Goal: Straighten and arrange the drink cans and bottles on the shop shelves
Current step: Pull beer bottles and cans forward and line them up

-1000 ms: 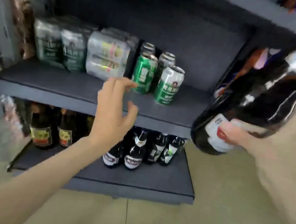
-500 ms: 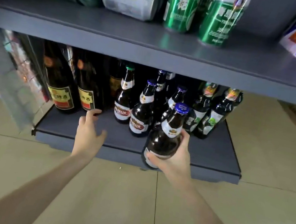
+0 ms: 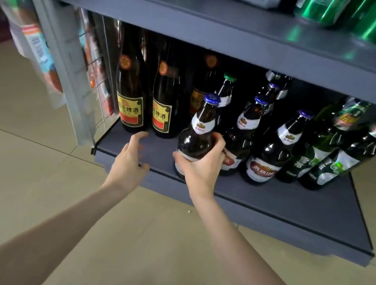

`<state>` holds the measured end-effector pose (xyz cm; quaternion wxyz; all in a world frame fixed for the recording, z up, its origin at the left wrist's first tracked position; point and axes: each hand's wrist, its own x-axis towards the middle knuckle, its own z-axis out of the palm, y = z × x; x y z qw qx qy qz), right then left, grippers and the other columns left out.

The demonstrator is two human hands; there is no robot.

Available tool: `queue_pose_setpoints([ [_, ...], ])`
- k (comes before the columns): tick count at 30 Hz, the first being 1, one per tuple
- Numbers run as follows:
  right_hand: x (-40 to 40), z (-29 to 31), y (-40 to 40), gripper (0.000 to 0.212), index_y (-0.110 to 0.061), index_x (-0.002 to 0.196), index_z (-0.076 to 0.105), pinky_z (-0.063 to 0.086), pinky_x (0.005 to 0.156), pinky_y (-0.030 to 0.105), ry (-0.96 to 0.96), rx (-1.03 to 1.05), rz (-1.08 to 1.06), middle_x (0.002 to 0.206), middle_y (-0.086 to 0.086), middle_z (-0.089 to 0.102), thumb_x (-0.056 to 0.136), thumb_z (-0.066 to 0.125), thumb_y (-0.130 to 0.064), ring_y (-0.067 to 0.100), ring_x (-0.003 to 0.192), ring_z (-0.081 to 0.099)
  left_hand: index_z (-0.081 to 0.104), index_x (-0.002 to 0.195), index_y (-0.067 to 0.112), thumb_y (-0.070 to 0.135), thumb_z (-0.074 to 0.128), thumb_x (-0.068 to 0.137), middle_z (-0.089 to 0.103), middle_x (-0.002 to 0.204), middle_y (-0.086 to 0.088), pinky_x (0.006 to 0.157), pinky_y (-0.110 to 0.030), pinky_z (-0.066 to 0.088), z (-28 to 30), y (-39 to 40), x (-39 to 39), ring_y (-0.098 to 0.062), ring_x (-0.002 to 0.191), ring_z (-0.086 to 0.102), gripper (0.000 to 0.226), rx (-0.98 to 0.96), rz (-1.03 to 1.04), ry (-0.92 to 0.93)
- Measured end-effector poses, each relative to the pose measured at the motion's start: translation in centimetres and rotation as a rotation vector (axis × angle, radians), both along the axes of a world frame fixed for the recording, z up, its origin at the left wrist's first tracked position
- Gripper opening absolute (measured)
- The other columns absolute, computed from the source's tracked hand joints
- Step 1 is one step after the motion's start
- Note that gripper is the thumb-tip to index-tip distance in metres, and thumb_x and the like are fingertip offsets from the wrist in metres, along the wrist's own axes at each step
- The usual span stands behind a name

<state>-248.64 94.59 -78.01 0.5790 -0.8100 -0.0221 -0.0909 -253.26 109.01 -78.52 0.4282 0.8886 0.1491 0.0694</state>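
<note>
The grey bottom shelf bears upright beer bottles; the upper shelf bears green cans.

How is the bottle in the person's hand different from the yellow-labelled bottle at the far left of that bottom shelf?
The held bottle is shorter, with a blue cap and a white neck label; the yellow-labelled bottle is taller, its top hidden under the shelf above. The right hand grips the held one near the shelf's front; the yellow-labelled one stands untouched further back by the left wall. The held one tilts slightly. Both are dark glass.

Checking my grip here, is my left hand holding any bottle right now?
No, the left hand hovers open over the bottom shelf, touching no bottle.
</note>
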Motion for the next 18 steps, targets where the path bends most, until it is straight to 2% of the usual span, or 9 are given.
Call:
queue_pose_setpoints([
  [4, 0.9, 0.4, 0.0, 0.092, -0.010, 0.139, 0.029, 0.033, 0.105, 0.027, -0.021, -0.122, -0.014, 0.132, 0.004, 0.043, 0.065, 0.083, -0.015, 0.020, 0.127, 0.037, 0.019, 0.144, 0.027, -0.004, 0.055, 0.085, 0.040, 0.140, -0.011, 0.078, -0.030, 0.044, 0.2, -0.4, 0.2, -0.026, 0.118, 0.050, 0.076, -0.069, -0.082, 0.044],
  [7, -0.2, 1.0, -1.2, 0.084, -0.011, 0.143, 0.027, 0.026, 0.099, 0.011, -0.038, -0.203, 0.023, 0.138, 0.003, 0.040, 0.075, 0.077, -0.015, 0.014, 0.130, 0.036, 0.008, 0.147, 0.032, 0.004, 0.064, 0.085, 0.031, 0.148, -0.007, 0.094, -0.035, 0.045, 0.5, -2.1, 0.7, -0.028, 0.129, 0.043, 0.088, -0.174, -0.183, 0.089],
  [8, -0.8, 1.1, -1.9, 0.078, -0.011, 0.141, 0.031, 0.027, 0.099, 0.010, -0.070, -0.220, 0.005, 0.137, 0.003, 0.041, 0.077, 0.075, -0.016, 0.013, 0.128, 0.038, 0.006, 0.147, 0.033, 0.007, 0.067, 0.083, 0.030, 0.149, -0.005, 0.098, -0.035, 0.043, 0.5, -2.8, 1.1, -0.027, 0.132, 0.040, 0.092, -0.200, -0.215, 0.089],
  [11, -2.0, 0.5, -5.5, 0.060, -0.006, 0.129, 0.043, 0.039, 0.098, 0.024, -0.107, -0.156, -0.202, 0.122, 0.004, 0.045, 0.078, 0.074, -0.012, 0.018, 0.115, 0.047, 0.001, 0.148, 0.035, 0.012, 0.070, 0.081, 0.040, 0.137, 0.012, 0.101, -0.032, 0.042, 0.3, -4.6, 2.2, -0.018, 0.130, 0.042, 0.099, -0.278, -0.274, 0.048],
  [13, -2.0, -0.3, -7.4, 0.059, -0.004, 0.127, 0.042, 0.041, 0.097, 0.032, 0.021, -0.095, -0.322, 0.121, 0.009, 0.042, 0.077, 0.074, -0.010, 0.020, 0.108, 0.045, 0.002, 0.148, 0.035, 0.015, 0.069, 0.082, 0.046, 0.129, 0.017, 0.100, -0.026, 0.040, 0.1, -5.3, 2.9, -0.007, 0.120, 0.047, 0.096, -0.297, -0.255, 0.017],
  [15, -1.5, -1.3, -8.0, 0.063, -0.002, 0.128, 0.041, 0.040, 0.096, 0.033, 0.131, -0.089, -0.324, 0.123, 0.014, 0.042, 0.077, 0.075, -0.014, 0.022, 0.109, 0.045, 0.004, 0.148, 0.036, 0.015, 0.067, 0.084, 0.048, 0.123, 0.019, 0.096, -0.018, 0.036, 0.1, -5.7, 3.4, 0.001, 0.113, 0.043, 0.093, -0.311, -0.232, 0.003],
  [18, -0.7, -2.5, -6.8, 0.060, -0.001, 0.124, 0.042, 0.045, 0.094, 0.042, 0.177, -0.069, -0.297, 0.118, 0.013, 0.048, 0.078, 0.075, -0.019, 0.029, 0.108, 0.052, 0.006, 0.148, 0.036, 0.012, 0.067, 0.084, 0.046, 0.119, 0.021, 0.097, -0.020, 0.034, -0.1, -5.7, 3.9, 0.004, 0.112, 0.040, 0.092, -0.307, -0.230, -0.010],
])
